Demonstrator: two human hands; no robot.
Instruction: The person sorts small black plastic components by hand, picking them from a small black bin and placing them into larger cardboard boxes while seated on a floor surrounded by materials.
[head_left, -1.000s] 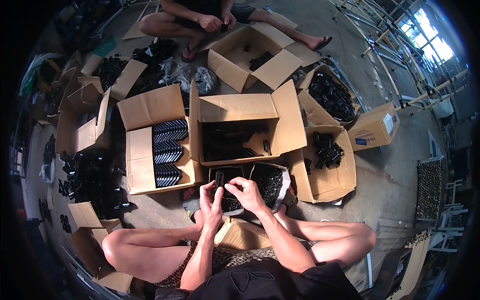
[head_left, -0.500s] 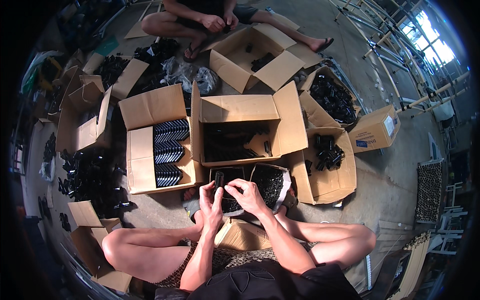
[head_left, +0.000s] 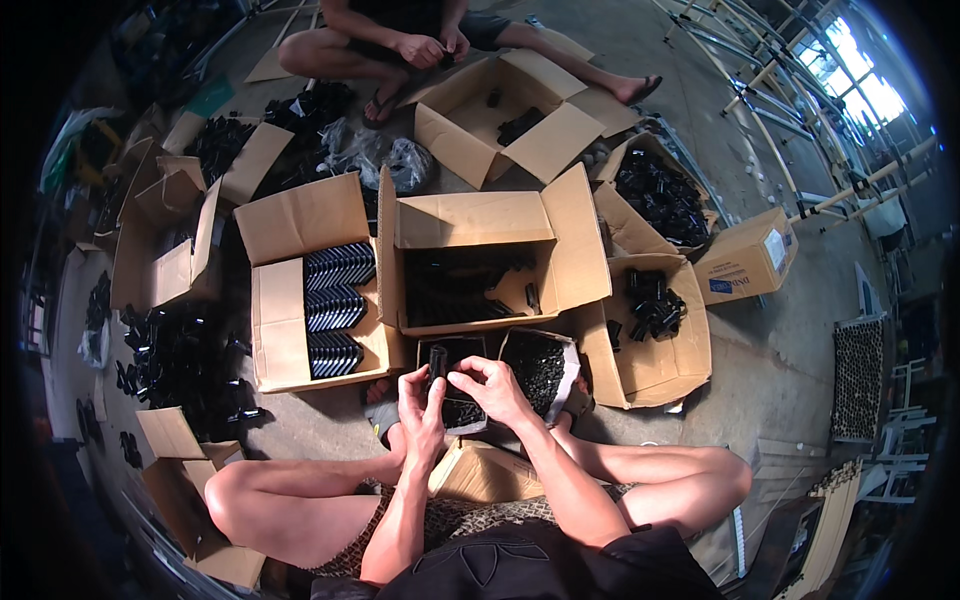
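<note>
Upright between the fingers of my left hand (head_left: 421,418) is a short black tube-like part (head_left: 437,362). My right hand (head_left: 497,396) is close beside it, thumb and forefinger pinched together near the part's side. Whatever sits in that pinch is too small to make out. Under my hands stands a dark open container (head_left: 462,412) of black pieces. To its right, a second container with a pale rim (head_left: 574,362) is filled with small black pieces.
Ahead stands a deep open carton (head_left: 475,220) with black parts inside. Left of it, another carton (head_left: 277,320) holds neat rows of black parts; a right-hand carton (head_left: 685,375) holds loose ones. Black parts (head_left: 180,360) lie heaped at left. A co-worker (head_left: 425,45) sits opposite.
The view has shifted very slightly. My hands keep almost the same pose around the black tube-like part.
</note>
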